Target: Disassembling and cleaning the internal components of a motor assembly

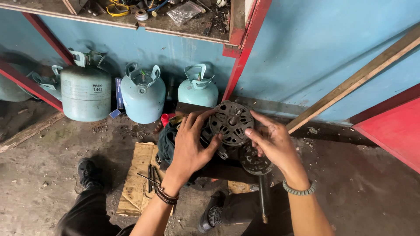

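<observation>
1. Left hand (190, 144) is gripping the left rim of a round, slotted metal motor housing (232, 123), fingers curled over its edge and thumb pressing on the lower front.
2. Right hand (273, 142) is closing on the housing's right side — thumb and forefinger pinching the rim, the other fingers spread behind.
3. Between the two hands, the housing is being held up facing the camera, its short shaft sticking out at the centre.
4. Just below it, a second dark, round part (255, 162) is sitting — possibly the other half of the motor, though it is partly hidden.
5. Behind, three pale blue gas cylinders (143, 96) are standing against the blue wall (306, 48).
6. On the dirt floor, a piece of cardboard (136, 179) is lying beside the person's black shoe (86, 171), with thin dark rods (152, 177) resting on it.
</observation>
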